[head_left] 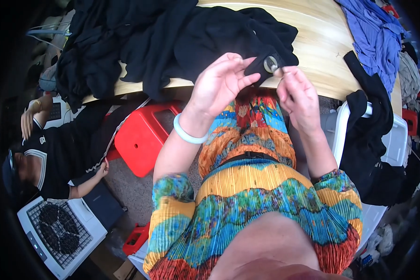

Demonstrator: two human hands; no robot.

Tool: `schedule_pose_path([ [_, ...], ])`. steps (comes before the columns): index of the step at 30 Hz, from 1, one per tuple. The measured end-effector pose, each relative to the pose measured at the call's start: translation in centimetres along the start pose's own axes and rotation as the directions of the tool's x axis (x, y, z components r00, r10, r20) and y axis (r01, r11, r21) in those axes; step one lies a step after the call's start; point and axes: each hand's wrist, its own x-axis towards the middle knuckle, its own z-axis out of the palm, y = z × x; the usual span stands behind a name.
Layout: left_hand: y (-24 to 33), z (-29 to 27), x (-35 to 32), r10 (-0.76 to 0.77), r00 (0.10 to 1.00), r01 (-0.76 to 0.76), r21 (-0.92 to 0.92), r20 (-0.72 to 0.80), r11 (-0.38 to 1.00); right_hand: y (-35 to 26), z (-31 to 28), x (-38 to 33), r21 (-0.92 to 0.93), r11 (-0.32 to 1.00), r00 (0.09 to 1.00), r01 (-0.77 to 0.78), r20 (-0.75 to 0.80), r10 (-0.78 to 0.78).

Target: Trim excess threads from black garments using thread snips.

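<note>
Over the near edge of a pale wooden table, my right hand (297, 95) is closed, thumb and fingers pinched at the lower end of a small shiny rounded metal object (270, 64). What kind of object it is cannot be made out. To its left, my left hand (223, 84) hovers with fingers bent but apart, and no held thing shows in it. Behind both hands lies a black garment (214, 39), bunched across the table; part of it reaches the front edge beneath the metal object. A pale bangle circles my left wrist.
A red stool (142, 137) stands at left, near a seated person (56, 149) in dark clothes and a boxy fan (60, 228). Blue-purple cloth (375, 37) lies at the far right. More black clothing (364, 135) hangs over a white bin (343, 128).
</note>
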Motion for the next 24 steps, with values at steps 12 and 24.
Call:
schedule_pose_path([
  [12, -0.9, -1.8, -0.1, 0.329, 0.938, -0.080, 0.852, -0.112, 0.517, -0.4, -4.5, 5.8, -0.527, 0.844, 0.959, 0.098, -0.176, -0.221],
  [24, 3.7, -7.3, 3.8, 0.725, 0.649, -0.023, 0.958, 0.231, -0.285, 3.8, -5.7, 14.7, -0.958, 0.197, 0.955, 0.209, 0.157, -0.251],
])
